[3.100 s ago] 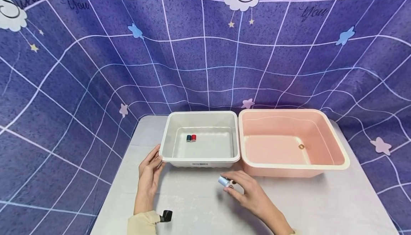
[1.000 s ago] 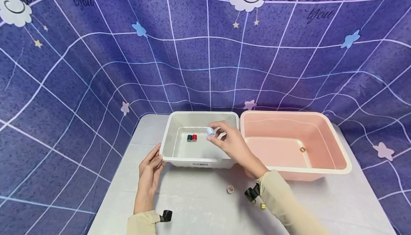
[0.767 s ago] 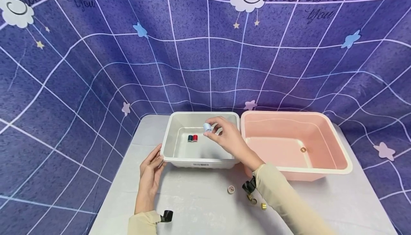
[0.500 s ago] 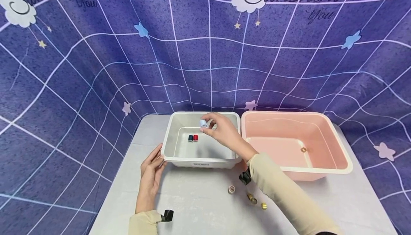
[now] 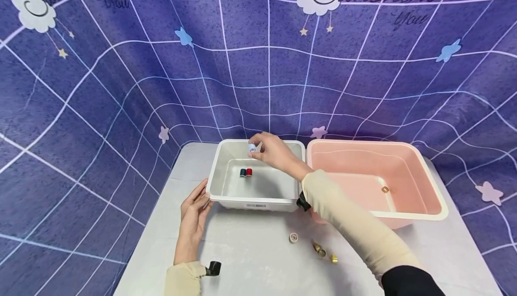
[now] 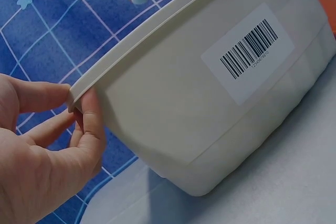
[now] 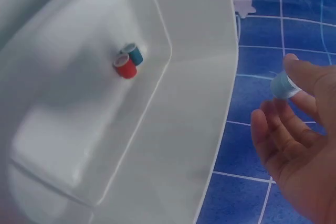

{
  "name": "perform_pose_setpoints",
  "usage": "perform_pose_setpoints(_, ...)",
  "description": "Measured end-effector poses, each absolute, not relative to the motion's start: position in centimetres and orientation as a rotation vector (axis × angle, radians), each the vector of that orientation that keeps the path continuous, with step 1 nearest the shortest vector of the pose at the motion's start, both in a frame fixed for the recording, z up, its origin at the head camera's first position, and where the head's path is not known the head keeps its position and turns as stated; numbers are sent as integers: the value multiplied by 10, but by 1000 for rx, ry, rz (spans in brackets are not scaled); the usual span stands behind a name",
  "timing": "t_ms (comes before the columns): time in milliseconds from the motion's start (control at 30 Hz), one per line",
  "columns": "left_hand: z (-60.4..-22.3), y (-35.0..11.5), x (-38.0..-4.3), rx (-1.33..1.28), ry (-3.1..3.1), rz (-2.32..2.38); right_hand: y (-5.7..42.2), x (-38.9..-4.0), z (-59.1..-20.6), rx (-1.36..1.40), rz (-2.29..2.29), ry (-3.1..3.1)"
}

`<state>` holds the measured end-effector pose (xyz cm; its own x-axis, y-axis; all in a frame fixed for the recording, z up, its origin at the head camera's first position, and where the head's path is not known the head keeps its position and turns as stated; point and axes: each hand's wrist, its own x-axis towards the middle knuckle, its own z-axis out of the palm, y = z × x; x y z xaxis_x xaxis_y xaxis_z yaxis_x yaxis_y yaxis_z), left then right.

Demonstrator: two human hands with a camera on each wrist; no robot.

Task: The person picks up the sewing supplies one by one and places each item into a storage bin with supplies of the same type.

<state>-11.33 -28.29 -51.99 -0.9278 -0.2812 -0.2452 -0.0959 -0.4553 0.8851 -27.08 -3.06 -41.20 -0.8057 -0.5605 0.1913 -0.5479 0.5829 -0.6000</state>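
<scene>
My right hand (image 5: 275,151) pinches a light blue thread spool (image 5: 252,148) between thumb and fingers, above the back part of the white plastic basin (image 5: 258,201). In the right wrist view the same spool (image 7: 284,85) shows beyond the basin's edge, held at the fingertips. A dark teal thread spool (image 5: 243,173) and a red thread spool (image 5: 249,172) stand side by side on the basin's floor. At the basin's near left corner, my left hand (image 5: 193,224) grips the rim, and the left wrist view shows the thumb (image 6: 44,97) and fingers pinching it.
A pink basin (image 5: 347,179) stands right beside the white one, with a small brownish ring-like piece (image 5: 385,189) inside. On the table in front lie a pale round piece (image 5: 293,238), brownish-gold pieces (image 5: 319,249) and a small gold piece (image 5: 334,258). A patterned curtain (image 5: 250,62) hangs behind.
My right hand has carried the light blue spool from above the table's front into the space over the white basin, then further back and left. The left hand keeps its grip on the rim.
</scene>
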Motion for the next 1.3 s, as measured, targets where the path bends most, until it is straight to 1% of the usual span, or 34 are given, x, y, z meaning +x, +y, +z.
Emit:
perform_pose_setpoints(400,-521,-281,-113,543,-1580,-2524,-42,-287,-426,-1156,-778,2762)
perform_pose_setpoints(733,-521,-282,-114,539,-1565,-2525,-54,-306,-425,-1193,-715,2736)
perform_pose_setpoints(867,-521,-282,-114,528,-1578,-2539,-60,-313,-429,-1138,-743,2721)
perform_pose_setpoints(967,-522,-281,-114,525,-1565,-2545,-64,-317,-435,-1110,-768,2698)
perform_pose_setpoints(1300,-523,-284,-113,521,-1574,-2536,-70,-324,-465,-1148,-702,2643)
